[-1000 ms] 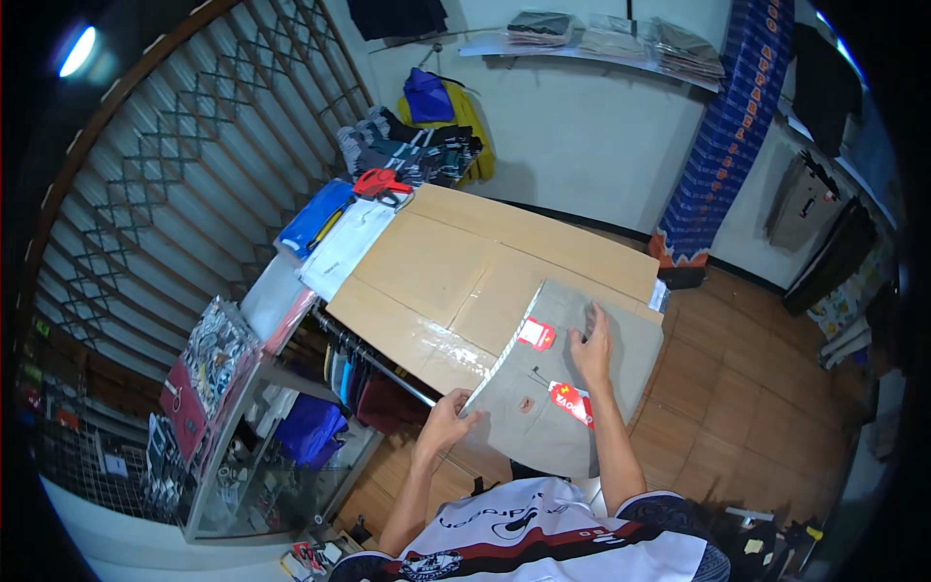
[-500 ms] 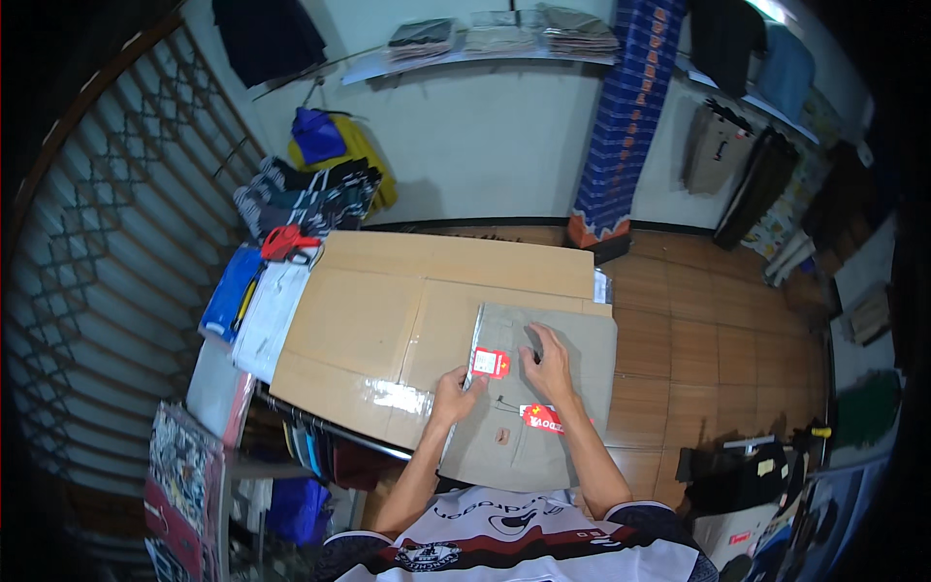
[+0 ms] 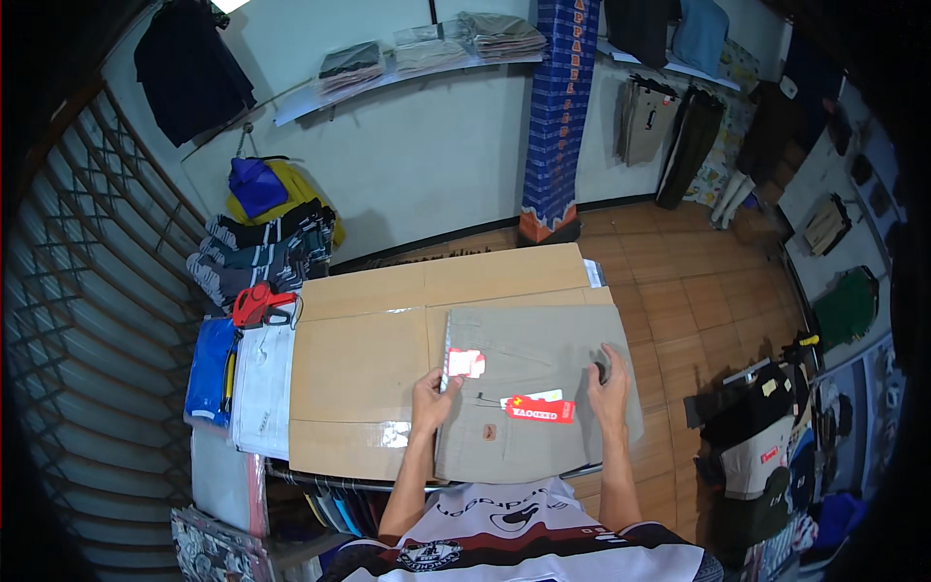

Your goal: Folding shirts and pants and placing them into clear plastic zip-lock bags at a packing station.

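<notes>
A pair of folded grey-beige trousers lies flat on a brown cardboard sheet. A red and white label sits near its left edge, and a red hang tag on a string lies across its middle. My left hand is at the left edge, thumb on the cloth and fingers curled by the edge. My right hand is over the right side of the trousers, its thumb and fingers apart and curved. A small dark patch shows between them; I cannot tell what it is.
The cardboard sheet covers the table. At its left lie a red price-label gun, a blue pack and white plastic packs. Folded clothes are piled behind. A blue pillar rises beyond; dark goods stand at right.
My right hand has moved right, from the middle of the trousers to their right side, and the hang tag now shows fully. My left hand stays at the left edge. The view has shifted.
</notes>
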The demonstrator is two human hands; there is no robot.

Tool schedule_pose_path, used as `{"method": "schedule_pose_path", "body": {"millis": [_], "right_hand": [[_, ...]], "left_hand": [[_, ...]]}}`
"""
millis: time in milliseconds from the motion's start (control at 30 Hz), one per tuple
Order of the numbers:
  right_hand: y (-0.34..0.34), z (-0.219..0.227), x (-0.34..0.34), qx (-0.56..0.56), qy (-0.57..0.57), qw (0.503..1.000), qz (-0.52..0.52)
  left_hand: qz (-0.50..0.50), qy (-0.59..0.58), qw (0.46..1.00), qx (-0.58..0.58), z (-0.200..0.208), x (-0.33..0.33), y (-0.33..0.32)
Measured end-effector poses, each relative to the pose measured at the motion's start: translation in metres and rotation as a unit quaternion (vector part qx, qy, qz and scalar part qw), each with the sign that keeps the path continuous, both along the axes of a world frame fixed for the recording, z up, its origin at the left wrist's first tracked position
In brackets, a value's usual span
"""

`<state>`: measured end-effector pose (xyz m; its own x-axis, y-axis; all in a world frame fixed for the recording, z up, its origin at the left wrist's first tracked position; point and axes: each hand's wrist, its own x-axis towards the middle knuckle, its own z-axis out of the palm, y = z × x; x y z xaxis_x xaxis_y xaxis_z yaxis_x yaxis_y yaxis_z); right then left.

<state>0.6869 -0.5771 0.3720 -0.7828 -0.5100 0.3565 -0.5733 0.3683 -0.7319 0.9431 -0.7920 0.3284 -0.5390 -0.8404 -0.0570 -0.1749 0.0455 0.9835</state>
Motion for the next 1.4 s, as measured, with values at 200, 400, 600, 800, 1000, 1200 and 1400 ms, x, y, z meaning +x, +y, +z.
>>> {"method": "schedule_pose_path", "body": {"millis": [200, 400, 600, 800, 1000, 1200, 1400], "right_hand": [[0.017, -0.024, 0.026, 0.115, 0.036, 0.991, -0.065], [-0.022, -0.023, 0.082, 0.218, 0.038, 0.974, -0.046], [-0.06, -0.026, 0.117, 0.251, 0.047, 0.967, -0.008], [-0.072, -0.027, 0.125, 0.253, 0.04, 0.967, -0.003], [-0.081, -0.028, 0.132, 0.25, 0.041, 0.967, -0.002], [-0.084, -0.03, 0.134, 0.249, 0.044, 0.968, -0.004], [-0.088, -0.03, 0.137, 0.248, 0.048, 0.968, -0.004]], "left_hand": [[0.055, -0.038, 0.998, -0.01, -0.004, 0.069, -0.05], [0.127, -0.067, 0.986, -0.086, -0.018, 0.154, -0.098], [0.222, -0.193, 0.943, -0.158, -0.018, 0.197, -0.115], [0.246, -0.196, 0.937, -0.152, -0.014, 0.203, -0.12], [0.254, -0.21, 0.933, -0.145, -0.008, 0.206, -0.128], [0.251, -0.231, 0.927, -0.153, -0.003, 0.206, -0.128], [0.247, -0.236, 0.928, -0.149, -0.012, 0.213, -0.135]]}}
